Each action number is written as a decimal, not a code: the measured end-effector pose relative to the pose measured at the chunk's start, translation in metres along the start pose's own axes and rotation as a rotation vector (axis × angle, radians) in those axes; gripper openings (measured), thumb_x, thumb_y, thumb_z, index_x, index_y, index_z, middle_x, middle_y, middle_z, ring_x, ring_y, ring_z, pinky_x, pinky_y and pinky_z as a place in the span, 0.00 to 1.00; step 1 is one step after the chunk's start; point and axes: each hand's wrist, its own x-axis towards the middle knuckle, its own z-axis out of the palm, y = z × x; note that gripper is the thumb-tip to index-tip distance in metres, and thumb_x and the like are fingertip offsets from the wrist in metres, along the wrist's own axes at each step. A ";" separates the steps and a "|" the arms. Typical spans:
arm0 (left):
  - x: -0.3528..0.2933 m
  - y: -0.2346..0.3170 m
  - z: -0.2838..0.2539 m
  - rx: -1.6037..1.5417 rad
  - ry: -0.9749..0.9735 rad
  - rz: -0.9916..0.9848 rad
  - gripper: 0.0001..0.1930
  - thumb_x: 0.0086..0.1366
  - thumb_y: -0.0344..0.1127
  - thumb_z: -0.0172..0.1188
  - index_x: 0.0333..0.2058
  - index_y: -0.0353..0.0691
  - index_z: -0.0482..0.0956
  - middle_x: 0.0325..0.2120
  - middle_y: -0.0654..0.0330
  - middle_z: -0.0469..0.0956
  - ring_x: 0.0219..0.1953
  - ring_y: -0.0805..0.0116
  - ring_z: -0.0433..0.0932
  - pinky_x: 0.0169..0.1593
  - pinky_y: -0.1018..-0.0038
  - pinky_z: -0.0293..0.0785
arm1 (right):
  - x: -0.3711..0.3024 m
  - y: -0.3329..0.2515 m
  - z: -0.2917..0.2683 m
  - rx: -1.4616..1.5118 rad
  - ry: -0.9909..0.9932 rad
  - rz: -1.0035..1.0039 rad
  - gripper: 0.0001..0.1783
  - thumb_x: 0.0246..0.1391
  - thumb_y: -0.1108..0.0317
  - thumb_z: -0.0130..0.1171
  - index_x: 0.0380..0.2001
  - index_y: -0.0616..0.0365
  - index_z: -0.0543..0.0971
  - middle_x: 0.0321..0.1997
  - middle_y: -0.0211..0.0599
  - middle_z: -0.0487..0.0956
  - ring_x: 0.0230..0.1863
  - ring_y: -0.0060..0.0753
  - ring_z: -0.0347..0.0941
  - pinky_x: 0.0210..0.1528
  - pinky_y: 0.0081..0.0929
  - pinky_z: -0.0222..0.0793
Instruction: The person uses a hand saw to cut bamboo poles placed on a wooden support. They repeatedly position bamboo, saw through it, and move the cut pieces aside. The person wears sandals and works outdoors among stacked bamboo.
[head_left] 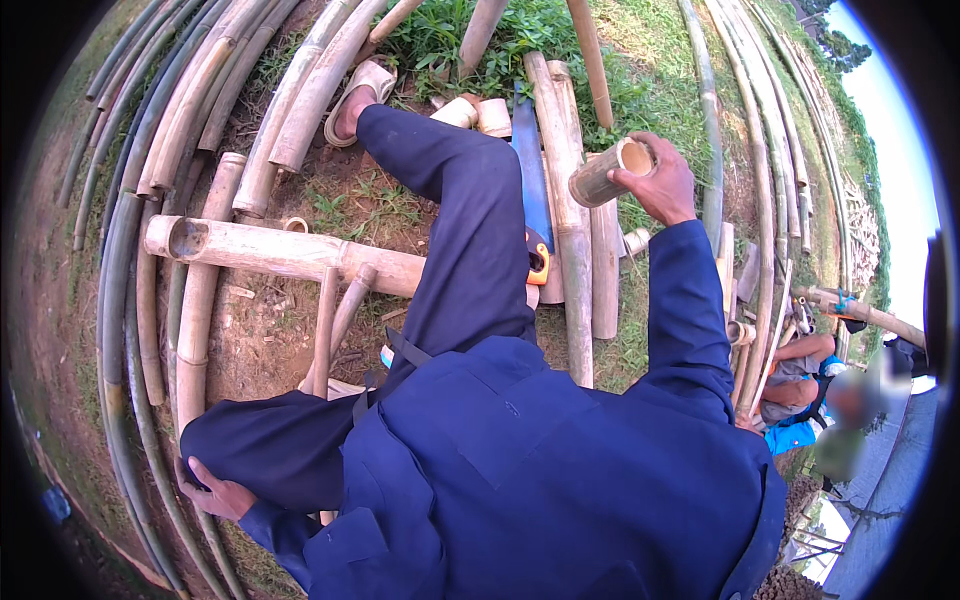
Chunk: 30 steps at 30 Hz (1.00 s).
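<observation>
My right hand [664, 182] is closed around one end of a short bamboo tube [598, 180], held up over the bamboo poles with its hollow mouth toward me. My left hand [218, 492] lies open against my bent left knee, holding nothing. A handsaw with a blue blade [530, 170] and an orange and black handle rests beside my right leg, its handle partly hidden by the leg. Across the left stretches a thick bamboo pole [290, 250] with a notch cut near its end; my leg covers its other end. Short cut bamboo pieces [494, 117] sit beyond my knee.
Long bamboo poles [115, 300] line the left side, and more [765, 130] run along the right. Upright sticks [325, 330] stand below the notched pole. Split bamboo lengths [562, 200] lie beside the saw. Another person [800, 385] sits at the far right.
</observation>
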 end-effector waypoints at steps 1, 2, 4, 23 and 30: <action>0.007 0.003 0.006 -0.032 -0.022 0.055 0.27 0.75 0.48 0.56 0.59 0.28 0.74 0.57 0.45 0.76 0.58 0.57 0.76 0.62 0.63 0.70 | -0.017 0.024 0.008 -0.023 -0.015 0.045 0.35 0.36 0.52 0.76 0.51 0.48 0.82 0.51 0.40 0.81 0.52 0.48 0.80 0.57 0.40 0.75; 0.014 0.008 0.012 -0.064 -0.047 0.109 0.26 0.75 0.46 0.57 0.58 0.28 0.74 0.56 0.46 0.76 0.58 0.58 0.76 0.62 0.64 0.70 | -0.035 0.037 0.009 -0.050 -0.072 0.172 0.35 0.37 0.51 0.76 0.52 0.50 0.82 0.54 0.43 0.82 0.54 0.48 0.79 0.58 0.40 0.74; 0.023 0.021 0.025 -0.152 -0.151 0.182 0.23 0.74 0.40 0.59 0.59 0.28 0.73 0.55 0.47 0.77 0.55 0.61 0.77 0.60 0.66 0.72 | -0.068 0.062 0.003 0.138 -0.175 0.397 0.37 0.38 0.50 0.76 0.53 0.54 0.81 0.55 0.49 0.81 0.56 0.48 0.79 0.60 0.40 0.72; -0.049 0.105 0.143 -0.130 -0.983 0.428 0.20 0.69 0.31 0.63 0.57 0.32 0.75 0.44 0.49 0.82 0.43 0.65 0.81 0.50 0.68 0.77 | -0.235 0.205 0.195 0.958 0.052 1.053 0.46 0.48 0.59 0.74 0.70 0.50 0.68 0.59 0.48 0.79 0.59 0.43 0.74 0.59 0.53 0.67; -0.056 0.058 0.150 0.318 -1.131 0.590 0.29 0.61 0.46 0.70 0.56 0.37 0.76 0.43 0.43 0.83 0.44 0.43 0.83 0.49 0.54 0.78 | -0.170 0.171 0.177 0.691 0.150 0.747 0.35 0.53 0.70 0.69 0.64 0.66 0.72 0.47 0.44 0.84 0.48 0.31 0.80 0.53 0.26 0.73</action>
